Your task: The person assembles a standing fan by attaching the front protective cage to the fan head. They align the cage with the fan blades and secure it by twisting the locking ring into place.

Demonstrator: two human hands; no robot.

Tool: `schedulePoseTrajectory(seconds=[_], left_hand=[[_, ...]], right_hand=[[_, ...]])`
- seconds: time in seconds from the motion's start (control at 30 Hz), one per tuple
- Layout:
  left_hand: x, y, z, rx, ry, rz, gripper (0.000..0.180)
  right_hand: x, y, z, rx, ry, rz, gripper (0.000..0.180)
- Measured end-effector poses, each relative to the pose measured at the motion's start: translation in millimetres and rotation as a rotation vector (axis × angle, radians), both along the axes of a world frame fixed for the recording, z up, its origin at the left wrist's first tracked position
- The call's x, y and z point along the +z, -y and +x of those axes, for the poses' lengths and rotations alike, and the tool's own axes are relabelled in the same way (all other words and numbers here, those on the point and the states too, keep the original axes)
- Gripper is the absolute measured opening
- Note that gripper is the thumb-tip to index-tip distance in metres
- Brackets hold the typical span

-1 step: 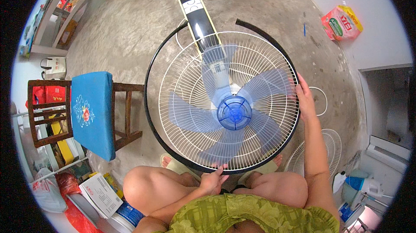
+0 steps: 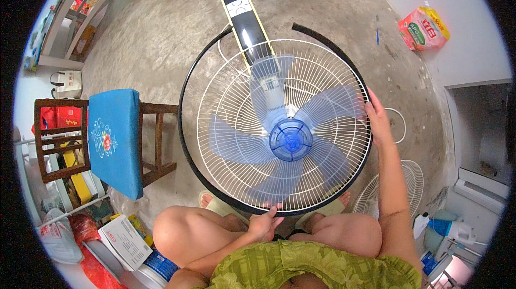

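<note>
In front of my knees stands an electric fan, with translucent blue blades (image 2: pixel 231 141), a blue hub cap (image 2: pixel 291 139) and a white wire grille (image 2: pixel 212 95). A black rim strip (image 2: pixel 185 144) runs round it as an unclosed loop. Along the bottom and right the strip lies against the grille's edge; at the left and top it stands away, its two ends apart. My left hand (image 2: pixel 262 226) pinches the strip at the bottom of the rim. My right hand (image 2: pixel 379 122) is closed round the strip and rim at the right, its fingertips partly hidden behind.
The fan's black column (image 2: pixel 248 26) reaches away from me over the concrete floor. A blue-seated wooden chair (image 2: pixel 115 144) is at the left. Another wire grille (image 2: pixel 414 181) lies behind my right forearm. A pink detergent pouch (image 2: pixel 423 28) leans on the wall; a white boxed package (image 2: pixel 124 243) sits lower left.
My right hand has shifted very slightly at the rim's right side. The left hand, strip and fan stay as they were.
</note>
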State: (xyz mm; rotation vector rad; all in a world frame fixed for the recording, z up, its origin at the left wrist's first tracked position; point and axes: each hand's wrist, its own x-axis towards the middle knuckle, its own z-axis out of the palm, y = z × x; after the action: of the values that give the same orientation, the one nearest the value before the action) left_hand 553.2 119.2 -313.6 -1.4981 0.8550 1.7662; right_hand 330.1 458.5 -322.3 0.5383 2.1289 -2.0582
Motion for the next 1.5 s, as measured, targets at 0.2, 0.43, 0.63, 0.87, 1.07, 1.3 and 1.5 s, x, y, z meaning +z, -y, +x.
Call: schedulePoseTrajectory(seconds=[0.2, 0.43, 0.63, 0.87, 1.07, 1.3, 1.5], left_hand=[[0.4, -1.2, -0.3, -0.008, 0.003, -0.024, 0.015], [-3.2, 1.2, 1.7, -0.037, 0.001, -0.011, 0.016], [-4.0, 0.0, 5.0, -0.024, -0.024, -0.031, 0.014], [-3.4, -0.2, 0.5, -0.069, -0.014, -0.036, 0.013], [4.1, -5.4, -3.1, -0.043, 0.003, -0.106, 0.015], [2.1, -1.2, -1.5, -0.052, -0.021, -0.072, 0.019], [3.8, -5.1, 2.5, -0.026, -0.024, -0.06, 0.022]], right_hand=[[20.8, -1.6, -52.6, 0.279, -0.056, 0.147, 0.048], [20.8, 2.6, -63.4, 0.35, -0.103, 0.198, 0.046], [17.4, 2.9, -63.6, 0.35, -0.112, 0.221, 0.044], [23.8, 5.8, -63.0, 0.335, -0.095, 0.261, 0.044], [19.6, 6.0, -63.2, 0.331, -0.095, 0.24, 0.044], [19.6, 8.3, -61.5, 0.3, -0.095, 0.22, 0.043], [14.3, 7.5, -62.2, 0.298, -0.117, 0.233, 0.042]])
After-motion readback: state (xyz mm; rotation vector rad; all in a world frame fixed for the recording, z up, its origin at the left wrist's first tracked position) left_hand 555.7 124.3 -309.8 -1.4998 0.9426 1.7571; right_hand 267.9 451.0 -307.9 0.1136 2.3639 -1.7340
